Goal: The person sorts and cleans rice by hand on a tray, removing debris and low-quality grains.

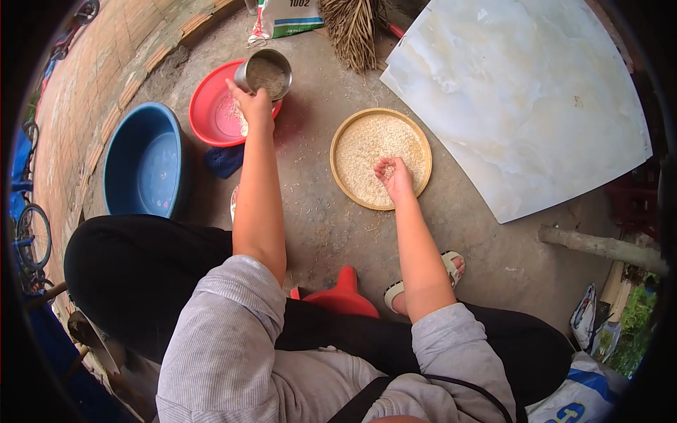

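My left hand [254, 106] grips a metal container [269, 74] by its lower side, over the right part of a red basin [204, 106]. Some pale grain lies in the basin, and greyish-brown contents show inside the container. A round woven tray [337, 176] with a yellow rim holds a layer of pale grain [367, 151]. Over the tray's right half is my right hand [396, 178], palm up with the fingers curled round a little grain.
A blue tub [144, 162] stands at the left, near a dark blue cloth [223, 161]. At the upper right lies a large marbled sheet [522, 99]. A straw broom [350, 32], a printed sack [289, 17], a red plastic object [344, 299] and a wooden pole [599, 247] are around.
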Demonstrator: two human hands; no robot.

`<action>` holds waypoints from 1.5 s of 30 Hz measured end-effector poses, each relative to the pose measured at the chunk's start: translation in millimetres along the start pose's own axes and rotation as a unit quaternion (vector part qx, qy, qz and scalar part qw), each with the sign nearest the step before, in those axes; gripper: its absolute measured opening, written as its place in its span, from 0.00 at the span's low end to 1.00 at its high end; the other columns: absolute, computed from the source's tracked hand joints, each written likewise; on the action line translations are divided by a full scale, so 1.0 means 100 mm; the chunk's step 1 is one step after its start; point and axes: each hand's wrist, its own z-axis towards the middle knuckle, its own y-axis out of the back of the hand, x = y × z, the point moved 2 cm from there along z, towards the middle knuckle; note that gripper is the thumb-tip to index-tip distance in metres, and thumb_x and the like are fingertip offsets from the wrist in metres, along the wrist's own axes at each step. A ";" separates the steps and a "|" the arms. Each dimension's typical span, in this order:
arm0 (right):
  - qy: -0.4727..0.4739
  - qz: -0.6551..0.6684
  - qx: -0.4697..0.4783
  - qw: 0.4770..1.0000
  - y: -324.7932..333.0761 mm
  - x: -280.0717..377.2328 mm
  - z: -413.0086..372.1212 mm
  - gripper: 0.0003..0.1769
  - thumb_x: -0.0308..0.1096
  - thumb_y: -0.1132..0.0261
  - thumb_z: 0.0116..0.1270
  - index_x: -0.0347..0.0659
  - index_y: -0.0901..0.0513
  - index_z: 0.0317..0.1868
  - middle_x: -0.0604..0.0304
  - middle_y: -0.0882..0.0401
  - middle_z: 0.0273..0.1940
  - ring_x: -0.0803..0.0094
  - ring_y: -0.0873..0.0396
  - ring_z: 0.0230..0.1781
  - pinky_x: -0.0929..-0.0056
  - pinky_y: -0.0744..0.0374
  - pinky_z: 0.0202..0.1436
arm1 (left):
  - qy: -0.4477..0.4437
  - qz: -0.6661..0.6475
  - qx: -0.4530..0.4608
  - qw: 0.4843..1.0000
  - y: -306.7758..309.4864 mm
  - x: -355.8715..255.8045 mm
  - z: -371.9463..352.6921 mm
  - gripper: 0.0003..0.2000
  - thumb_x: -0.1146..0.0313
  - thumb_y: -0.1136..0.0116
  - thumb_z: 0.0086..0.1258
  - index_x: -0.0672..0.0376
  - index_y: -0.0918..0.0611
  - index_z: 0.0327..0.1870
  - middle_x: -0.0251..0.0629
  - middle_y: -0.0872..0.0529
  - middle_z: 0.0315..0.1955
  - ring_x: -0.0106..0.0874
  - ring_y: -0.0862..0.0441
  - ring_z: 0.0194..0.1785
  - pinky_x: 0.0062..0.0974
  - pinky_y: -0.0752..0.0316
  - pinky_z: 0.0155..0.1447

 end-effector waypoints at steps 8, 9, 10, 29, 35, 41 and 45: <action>-0.010 0.039 0.035 0.999 0.06 -0.02 0.04 0.15 0.37 0.45 0.68 0.29 0.24 0.38 0.51 0.22 0.29 0.64 0.19 0.29 0.72 0.16 0.35 | -0.114 0.350 -0.191 0.910 0.83 -0.22 0.19 0.46 0.76 0.47 0.54 0.40 0.54 0.75 0.52 0.39 0.60 0.54 0.28 0.58 0.42 0.30 0.60; -0.011 0.038 0.034 0.999 0.05 -0.02 0.04 0.15 0.37 0.45 0.68 0.29 0.24 0.38 0.51 0.22 0.29 0.64 0.19 0.29 0.72 0.16 0.35 | -0.135 0.368 -0.178 0.903 0.89 -0.27 0.17 0.45 0.76 0.45 0.54 0.35 0.51 0.74 0.46 0.39 0.60 0.52 0.26 0.56 0.42 0.27 0.57; -0.013 0.030 0.035 0.999 0.05 -0.03 0.03 0.15 0.38 0.44 0.67 0.32 0.24 0.39 0.53 0.22 0.30 0.66 0.20 0.31 0.73 0.16 0.36 | -0.156 0.386 -0.163 0.895 0.93 -0.31 0.15 0.45 0.77 0.44 0.54 0.30 0.49 0.73 0.41 0.39 0.60 0.50 0.25 0.55 0.42 0.25 0.54; -0.017 0.034 0.042 0.998 0.07 -0.03 0.05 0.14 0.39 0.42 0.66 0.33 0.25 0.39 0.54 0.23 0.32 0.67 0.20 0.34 0.73 0.17 0.39 | -0.378 0.382 -0.309 0.785 0.76 -0.59 0.08 0.37 0.78 0.42 0.59 0.27 0.36 0.68 0.40 0.37 0.60 0.48 0.25 0.55 0.44 0.23 0.49; -0.036 0.074 -0.036 0.996 -0.09 0.22 0.19 0.11 0.30 0.46 0.67 0.27 0.25 0.39 0.50 0.23 0.33 0.63 0.20 0.35 0.71 0.16 0.41 | -0.004 0.007 0.150 0.989 -0.46 -0.47 -0.43 0.40 0.76 0.51 0.57 0.53 0.50 0.75 0.46 0.29 0.51 0.41 0.20 0.42 0.35 0.18 0.34; 0.120 -0.051 0.054 0.990 -0.75 1.08 -0.39 0.12 0.23 0.40 0.65 0.21 0.24 0.46 0.45 0.20 0.40 0.62 0.17 0.40 0.72 0.16 0.45 | 0.390 -0.055 0.395 0.830 -0.92 -0.06 -1.28 0.20 0.72 0.53 0.65 0.63 0.37 0.59 0.56 0.24 0.47 0.49 0.15 0.38 0.30 0.13 0.38; 0.185 -0.278 0.128 0.934 -0.84 1.26 -0.48 0.12 0.22 0.39 0.65 0.22 0.21 0.47 0.45 0.18 0.41 0.65 0.16 0.41 0.76 0.16 0.47 | 0.440 -0.038 0.414 0.796 -1.02 0.11 -1.57 0.18 0.71 0.53 0.67 0.66 0.36 0.55 0.59 0.23 0.43 0.48 0.15 0.38 0.29 0.13 0.39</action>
